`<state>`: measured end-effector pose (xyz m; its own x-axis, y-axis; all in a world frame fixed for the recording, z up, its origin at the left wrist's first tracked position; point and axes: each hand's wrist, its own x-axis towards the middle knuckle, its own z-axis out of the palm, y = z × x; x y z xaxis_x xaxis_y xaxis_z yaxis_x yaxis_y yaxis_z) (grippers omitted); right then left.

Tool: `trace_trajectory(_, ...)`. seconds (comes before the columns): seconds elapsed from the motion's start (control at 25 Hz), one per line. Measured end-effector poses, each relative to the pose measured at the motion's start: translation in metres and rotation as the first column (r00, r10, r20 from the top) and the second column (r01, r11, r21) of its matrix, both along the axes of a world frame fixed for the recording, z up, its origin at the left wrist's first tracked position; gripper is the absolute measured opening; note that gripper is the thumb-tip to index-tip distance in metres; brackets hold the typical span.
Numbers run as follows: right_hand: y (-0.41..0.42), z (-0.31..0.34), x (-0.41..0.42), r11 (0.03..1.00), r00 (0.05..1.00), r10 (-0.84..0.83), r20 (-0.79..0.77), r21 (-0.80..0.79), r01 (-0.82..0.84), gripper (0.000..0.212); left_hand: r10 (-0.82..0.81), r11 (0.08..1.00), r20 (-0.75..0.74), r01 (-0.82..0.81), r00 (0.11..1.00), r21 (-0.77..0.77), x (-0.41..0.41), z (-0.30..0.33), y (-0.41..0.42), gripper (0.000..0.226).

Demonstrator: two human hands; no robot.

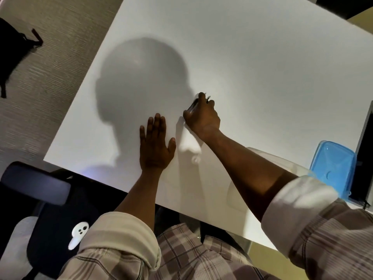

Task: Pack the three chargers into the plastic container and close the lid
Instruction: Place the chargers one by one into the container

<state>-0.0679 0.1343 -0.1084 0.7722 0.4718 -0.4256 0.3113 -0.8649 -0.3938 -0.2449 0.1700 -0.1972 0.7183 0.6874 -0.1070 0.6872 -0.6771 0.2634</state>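
The right hand [202, 118] has its grip closed around a charger [192, 107], metal prongs showing past the fingertips, low over the white desk [262, 67]. The left hand [155, 146] lies flat and open on the desk, gripping nothing. The blue plastic container [333, 167] sits well apart at the desk's right edge, partly behind the right forearm; whether it is lidded cannot be told. Lift the charger clear, keep the prongs outward, and carry it right before lowering.

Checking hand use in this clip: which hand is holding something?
The right hand, curled around a charger with prongs showing; the left hand lies flat and empty on the table.
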Motion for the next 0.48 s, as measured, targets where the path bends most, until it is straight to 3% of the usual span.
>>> trace_trajectory(0.16,-0.003,0.002,0.000,0.999,0.998,0.052,-0.039,0.002,-0.052,0.067,0.000,1.000,-0.011,0.000,1.000,0.007,0.000,-0.002,0.000,0.073)
trace_trajectory(0.32,-0.031,-0.005,-0.015,0.981,0.977,0.189,0.101,0.028,-0.193,0.059,0.000,1.000,-0.004,0.000,1.000,0.020,0.001,-0.002,0.002,0.073)
trace_trajectory(0.48,-0.066,-0.008,-0.034,0.959,0.952,0.272,0.141,0.044,-0.280,0.054,-0.007,0.999,-0.030,0.009,1.000,0.052,0.000,-0.003,-0.001,0.073)
